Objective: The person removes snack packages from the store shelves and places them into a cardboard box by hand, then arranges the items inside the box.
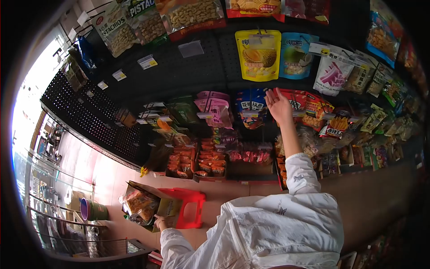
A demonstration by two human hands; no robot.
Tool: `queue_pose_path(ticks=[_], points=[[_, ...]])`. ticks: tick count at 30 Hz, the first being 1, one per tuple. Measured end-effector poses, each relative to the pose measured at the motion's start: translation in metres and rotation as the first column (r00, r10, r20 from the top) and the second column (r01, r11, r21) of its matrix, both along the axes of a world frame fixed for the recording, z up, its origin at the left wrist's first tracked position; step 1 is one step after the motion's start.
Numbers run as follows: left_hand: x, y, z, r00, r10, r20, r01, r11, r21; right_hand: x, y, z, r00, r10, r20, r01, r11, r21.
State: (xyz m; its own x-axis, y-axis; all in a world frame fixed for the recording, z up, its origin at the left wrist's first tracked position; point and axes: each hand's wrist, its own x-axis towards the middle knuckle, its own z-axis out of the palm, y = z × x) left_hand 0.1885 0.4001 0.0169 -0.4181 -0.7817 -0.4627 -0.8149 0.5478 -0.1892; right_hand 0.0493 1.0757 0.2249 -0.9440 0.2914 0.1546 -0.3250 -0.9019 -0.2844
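My right hand (278,106) is raised toward the rack with its palm showing and fingers stretched out, holding nothing. It is beside the blue snack bags (251,107) and in front of red snack bags (293,99). Above it hang a yellow durian snack pouch (259,56) and a blue coconut pouch (295,57). Low on the left, my left hand (161,222) is closed on the edge of an open cardboard box (169,207). Clear-wrapped snack bags (139,205) fill the box, which is at a red plastic stool (193,208).
A black pegboard rack (89,119) carries hanging bags and price tags. Pink bags (215,110) hang left of centre. Below stand open boxes of orange packets (211,163). Buckets (95,210) and a wire shelf (80,242) stand at left on the tiled floor (134,177).
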Motion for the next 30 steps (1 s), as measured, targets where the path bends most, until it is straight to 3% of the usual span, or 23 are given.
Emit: queue_pose_path(ticks=[1,2,4,6,9,11,12,14,16,18,23,25,26,28,30], points=[[0.001,0.002,0.009,0.999,-0.018,0.026,0.017,0.998,0.057,-0.012,0.004,0.004,0.998,0.063,-0.009,-0.064,0.973,-0.222],[0.003,0.004,0.017,0.998,-0.037,0.053,0.031,0.993,0.112,-0.023,0.007,0.006,0.998,0.063,-0.009,-0.063,0.973,-0.223],[0.005,-0.003,0.01,0.999,-0.026,0.033,0.023,0.996,0.081,-0.042,0.009,0.007,0.984,0.072,0.163,0.003,0.908,-0.419],[0.004,-0.007,0.012,0.999,-0.049,-0.006,0.049,0.986,0.159,-0.058,0.009,0.004,0.992,0.077,0.103,-0.033,0.928,-0.371],[0.007,-0.004,0.013,0.999,-0.05,-0.005,0.05,0.988,0.144,-0.076,0.004,0.007,0.968,0.017,0.25,0.091,0.906,-0.414],[0.008,-0.006,0.009,0.999,-0.048,-0.013,0.049,0.991,0.123,-0.083,0.002,0.006,0.997,0.067,-0.044,-0.08,0.874,-0.48],[0.006,-0.009,0.005,0.999,-0.05,-0.02,0.052,0.993,0.103,-0.085,0.0,0.01,0.997,0.07,-0.045,-0.083,0.874,-0.479],[0.003,-0.017,-0.002,0.998,-0.054,-0.019,0.056,0.991,0.118,-0.085,-0.003,0.016,0.998,0.014,0.06,0.01,0.928,-0.372],[0.008,-0.019,-0.006,0.998,-0.059,-0.011,0.06,0.989,0.135,-0.079,-0.01,0.018,0.994,0.05,0.095,-0.01,0.924,-0.383],[0.007,-0.015,-0.008,0.996,-0.088,0.018,0.087,0.995,0.054,-0.074,-0.018,0.019,0.963,0.115,0.245,0.008,0.893,-0.451],[0.004,-0.012,-0.016,0.999,0.043,0.006,-0.043,0.998,0.045,-0.064,-0.033,0.014,0.96,0.238,0.151,-0.178,0.928,-0.329],[0.005,-0.011,-0.018,0.998,0.055,0.013,-0.056,0.998,0.034,-0.058,-0.041,0.02,0.918,0.159,0.362,-0.099,0.979,-0.179],[0.002,-0.009,-0.02,0.998,0.061,0.018,-0.061,0.998,0.019,-0.055,-0.047,0.022,0.918,0.162,0.362,-0.104,0.979,-0.174],[0.002,0.011,-0.003,0.997,0.058,0.052,-0.059,0.998,0.014,-0.046,-0.06,0.029,0.978,-0.015,0.21,0.006,0.999,0.042],[0.003,0.02,0.004,0.995,0.057,0.077,-0.054,0.998,-0.041,-0.038,-0.067,0.035,0.987,-0.023,0.161,0.018,0.999,0.035]])
